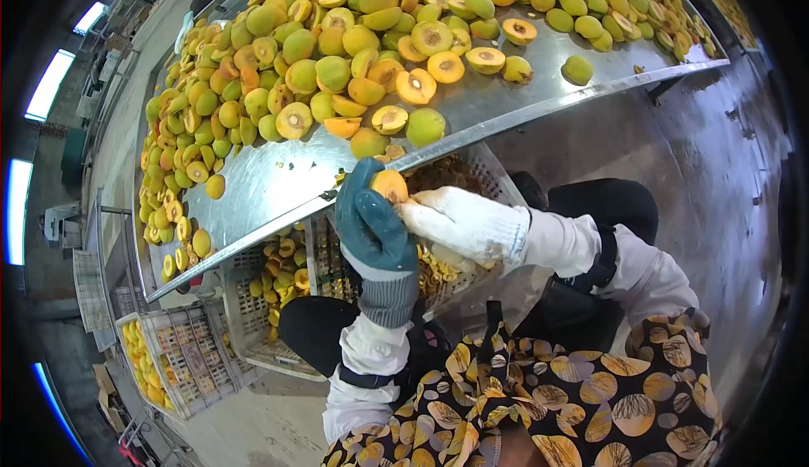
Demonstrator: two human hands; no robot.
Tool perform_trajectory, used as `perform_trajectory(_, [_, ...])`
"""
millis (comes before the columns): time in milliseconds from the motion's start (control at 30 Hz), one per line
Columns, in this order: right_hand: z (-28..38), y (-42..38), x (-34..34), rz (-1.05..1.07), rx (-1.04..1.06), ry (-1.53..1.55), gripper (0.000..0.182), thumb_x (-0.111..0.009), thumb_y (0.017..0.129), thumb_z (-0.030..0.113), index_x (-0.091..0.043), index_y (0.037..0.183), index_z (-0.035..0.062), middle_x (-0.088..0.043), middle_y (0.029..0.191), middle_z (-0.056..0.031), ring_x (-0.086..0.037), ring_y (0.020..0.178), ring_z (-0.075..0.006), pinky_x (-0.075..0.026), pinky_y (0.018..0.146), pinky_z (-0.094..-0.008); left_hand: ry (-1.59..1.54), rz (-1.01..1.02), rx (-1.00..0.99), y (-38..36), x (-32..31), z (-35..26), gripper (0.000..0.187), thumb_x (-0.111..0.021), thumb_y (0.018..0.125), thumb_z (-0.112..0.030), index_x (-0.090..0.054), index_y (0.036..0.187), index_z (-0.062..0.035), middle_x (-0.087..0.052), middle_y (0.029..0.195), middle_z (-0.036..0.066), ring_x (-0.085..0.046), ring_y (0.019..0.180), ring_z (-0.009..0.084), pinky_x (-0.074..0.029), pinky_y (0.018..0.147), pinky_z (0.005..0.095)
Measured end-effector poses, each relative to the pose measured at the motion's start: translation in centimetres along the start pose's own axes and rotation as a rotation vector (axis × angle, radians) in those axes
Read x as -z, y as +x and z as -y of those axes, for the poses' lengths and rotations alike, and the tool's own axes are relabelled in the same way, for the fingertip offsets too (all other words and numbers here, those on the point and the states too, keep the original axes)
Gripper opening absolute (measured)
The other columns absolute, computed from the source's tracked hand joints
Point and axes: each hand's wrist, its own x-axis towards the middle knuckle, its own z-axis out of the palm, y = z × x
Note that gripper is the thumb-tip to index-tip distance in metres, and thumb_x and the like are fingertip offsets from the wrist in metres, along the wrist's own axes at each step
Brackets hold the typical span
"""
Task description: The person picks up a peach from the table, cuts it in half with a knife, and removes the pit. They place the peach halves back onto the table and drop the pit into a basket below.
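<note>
Head view: the left hand [371,223], in a dark blue glove, grips a fruit half [389,186], orange face toward one o'clock, just below the steel table [270,185] edge. The white-gloved right hand [468,224] pinches it from three o'clock. No readable writing shows.

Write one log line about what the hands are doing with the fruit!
left hand: grips fruit half | right hand: fingers at fruit half | metal table: heaped fruit | crate: below hands
</note>
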Motion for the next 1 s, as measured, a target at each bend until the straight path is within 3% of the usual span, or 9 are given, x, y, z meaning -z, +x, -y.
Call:
perform_trajectory(33, [0.9, -0.7, 0.1, -0.008, -0.089, 0.035, 0.060, -0.042, 0.101, 0.055, -0.061, 0.089, 0.0001, -0.053, 0.049, -0.0072, -0.054, 0.039, -0.0170, -0.042, 0.040, -0.0300, 0.014, 0.006, -0.074, 0.2, -0.2, 0.4, 0.051, -0.033, 0.110, -0.036, -0.058, 0.126, 0.0058, -0.065, 0.117, 0.016, -0.062, 0.106, 0.0246, -0.049, 0.095, 0.0357])
perform_trajectory(233, [0.7, -0.9, 0.6, 0.024, -0.197, -0.026, 0.065, -0.039, 0.101, 0.057, -0.062, 0.077, 0.0016, -0.054, 0.048, -0.0079, -0.054, 0.039, -0.0171, -0.040, 0.037, -0.0294, -0.335, 0.186, 0.283, 0.9, 0.1, 0.2, 0.053, -0.032, 0.110, -0.038, -0.058, 0.125, 0.0064, -0.065, 0.115, 0.016, -0.063, 0.105, 0.0248, -0.049, 0.095, 0.0361])
perform_trajectory(333, [0.6, -1.5, 1.2, 0.136, -0.194, 0.246, 0.059, -0.044, 0.101, 0.055, -0.058, 0.077, 0.0035, -0.051, 0.048, -0.0046, -0.050, 0.035, -0.0146, -0.036, 0.033, -0.0269, -0.183, 0.184, 0.238, 1.0, 0.4, -2.3, 0.053, -0.031, 0.110, -0.038, -0.057, 0.126, 0.0055, -0.065, 0.116, 0.015, -0.062, 0.105, 0.0245, -0.048, 0.097, 0.0362])
perform_trajectory(433, [-0.1, -1.8, 0.4, 0.230, -0.254, 0.802, 0.052, -0.051, 0.101, 0.053, -0.055, 0.080, 0.0054, -0.046, 0.048, -0.0001, -0.044, 0.033, -0.0115, -0.032, 0.031, -0.0244, -0.087, 0.179, -0.130, 1.3, 0.2, -0.4, 0.053, -0.031, 0.110, -0.039, -0.056, 0.127, 0.0039, -0.065, 0.116, 0.014, -0.062, 0.106, 0.0238, -0.047, 0.098, 0.0361])
perform_trajectory(533, [0.9, -2.1, 1.1, 0.360, -0.293, 0.936, 0.046, -0.056, 0.100, 0.049, -0.054, 0.084, 0.0064, -0.041, 0.049, 0.0032, -0.040, 0.033, -0.0094, -0.031, 0.031, -0.0234, -0.342, 0.246, 0.046, 1.4, 0.1, -1.0, 0.053, -0.029, 0.110, -0.040, -0.056, 0.129, 0.0025, -0.065, 0.116, 0.013, -0.062, 0.107, 0.0234, -0.047, 0.099, 0.0361])
perform_trajectory(633, [1.2, -2.4, 1.6, 0.302, -0.323, 0.868, 0.050, -0.053, 0.100, 0.053, -0.055, 0.086, 0.0049, -0.045, 0.049, 0.0016, -0.042, 0.034, -0.0098, -0.032, 0.032, -0.0246, -0.402, 0.359, 0.094, 2.0, 0.4, -2.0, 0.053, -0.028, 0.110, -0.039, -0.056, 0.128, 0.0022, -0.065, 0.116, 0.013, -0.062, 0.107, 0.0234, -0.047, 0.098, 0.0362])
perform_trajectory(767, [2.4, -2.9, 2.3, 0.219, -0.240, 0.192, 0.059, -0.049, 0.097, 0.060, -0.058, 0.087, 0.0026, -0.050, 0.050, -0.0015, -0.046, 0.037, -0.0104, -0.035, 0.035, -0.0253, -0.381, 0.470, 0.135, 2.5, 1.3, -0.7, 0.045, -0.035, 0.110, -0.030, -0.061, 0.121, 0.0052, -0.067, 0.115, 0.015, -0.063, 0.107, 0.0232, -0.048, 0.097, 0.0355])
perform_trajectory(867, [1.4, -2.5, 1.4, 0.203, -0.250, 0.240, 0.058, -0.049, 0.098, 0.059, -0.059, 0.084, 0.0035, -0.050, 0.050, -0.0012, -0.046, 0.037, -0.0105, -0.035, 0.035, -0.0244, -0.334, 0.515, 0.110, 2.7, 1.9, -0.7, 0.045, -0.035, 0.110, -0.029, -0.062, 0.120, 0.0055, -0.067, 0.113, 0.015, -0.063, 0.108, 0.0237, -0.048, 0.098, 0.0362])
perform_trajectory(1000, [1.0, -3.3, -0.2, 0.337, -0.268, 0.807, 0.053, -0.050, 0.099, 0.059, -0.054, 0.087, 0.0075, -0.044, 0.051, 0.0028, -0.040, 0.034, -0.0080, -0.031, 0.031, -0.0237, -0.387, 0.374, 0.030, 1.9, 2.4, -2.0, 0.046, -0.033, 0.110, -0.030, -0.060, 0.122, 0.0050, -0.067, 0.111, 0.017, -0.064, 0.106, 0.0259, -0.049, 0.097, 0.0385])
